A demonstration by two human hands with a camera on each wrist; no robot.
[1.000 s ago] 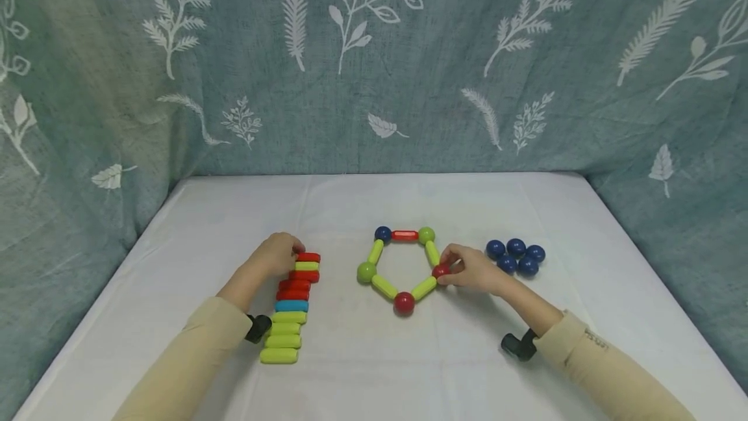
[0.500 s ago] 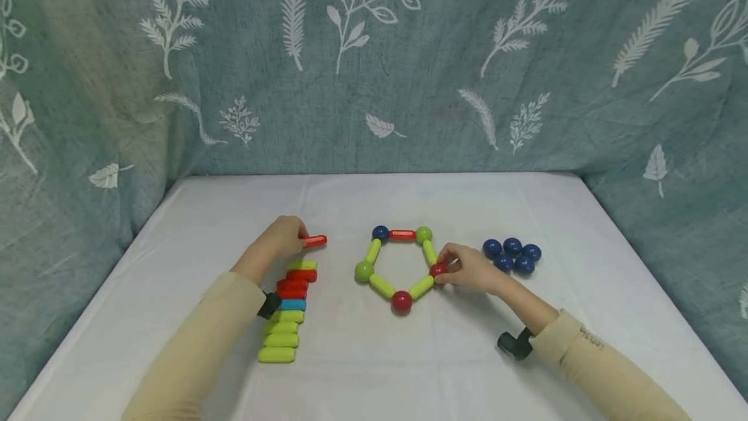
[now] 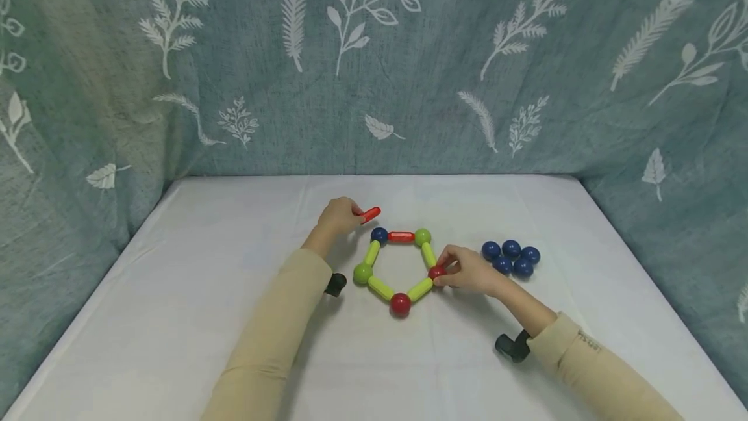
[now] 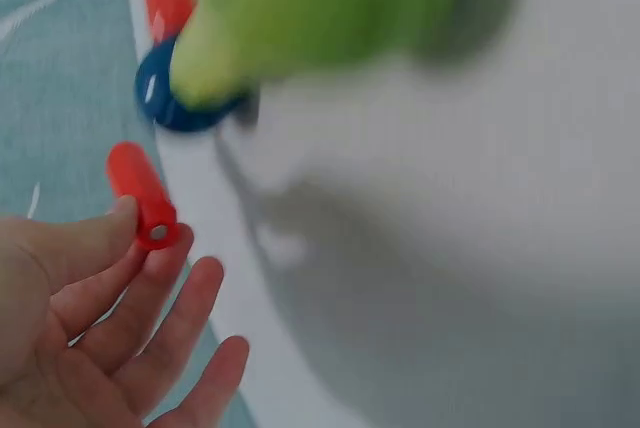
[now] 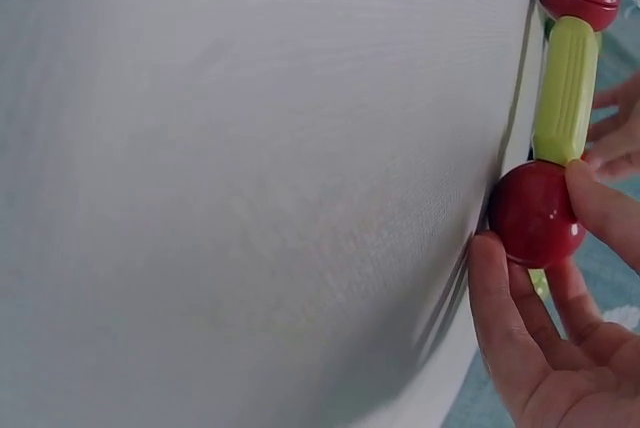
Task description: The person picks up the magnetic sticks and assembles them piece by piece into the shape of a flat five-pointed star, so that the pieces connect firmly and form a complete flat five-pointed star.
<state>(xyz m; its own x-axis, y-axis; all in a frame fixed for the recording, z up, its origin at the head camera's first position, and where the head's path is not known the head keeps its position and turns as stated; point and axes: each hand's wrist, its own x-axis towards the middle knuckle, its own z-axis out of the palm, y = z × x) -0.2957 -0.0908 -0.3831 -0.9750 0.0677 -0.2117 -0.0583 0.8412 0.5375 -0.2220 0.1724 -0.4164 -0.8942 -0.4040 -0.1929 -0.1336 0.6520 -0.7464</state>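
Left hand (image 3: 339,216) carried a red rod (image 3: 371,214) rightward, sleeve (image 3: 273,330) hiding loose rods.

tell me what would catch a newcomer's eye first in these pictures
Probably the five-sided ring of bright sticks and balls mid-table, with its right-hand red ball pinched in the right grip. Next might be the loose red stick in the left grip, near the ring's blue ball. Five more blue balls lie clustered to the ring's right.
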